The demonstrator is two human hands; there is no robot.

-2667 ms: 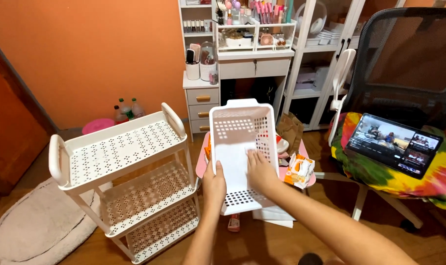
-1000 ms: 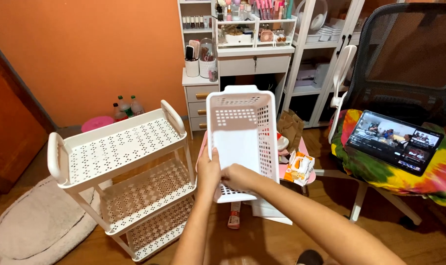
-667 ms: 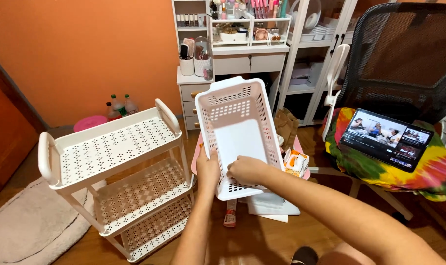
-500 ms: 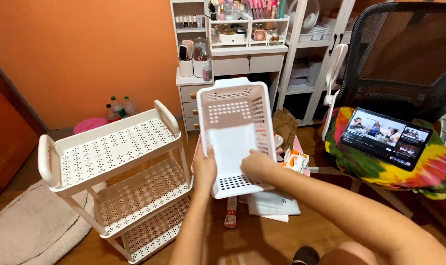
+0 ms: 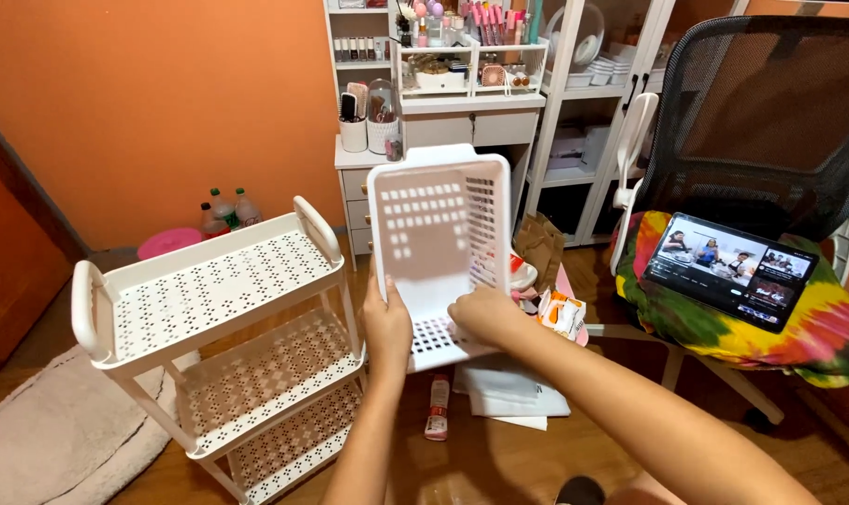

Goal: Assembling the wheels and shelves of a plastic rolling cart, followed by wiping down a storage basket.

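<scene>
A white perforated plastic basket (image 5: 438,234) is held up in front of me, tilted so its open inside faces me. My left hand (image 5: 387,323) grips its lower left edge. Inside the lower part of the basket rests my right hand (image 5: 481,316), fingers closed on the bottom wall. To the left stands a white three-tier cart (image 5: 219,309) with perforated shelves and rounded end handles; neither hand touches it.
A tablet (image 5: 731,271) showing video leans on a tie-dye cloth on a black mesh chair (image 5: 770,122) at right. White drawers and cosmetic shelves (image 5: 443,84) stand behind. Papers (image 5: 513,397), a tube (image 5: 438,407) and packets lie on the wooden floor; a rug (image 5: 50,449) lies at left.
The basket has been lifted and tipped more upright. My right hand moved from its outer edge to inside its lower part. The view shifted slightly.
</scene>
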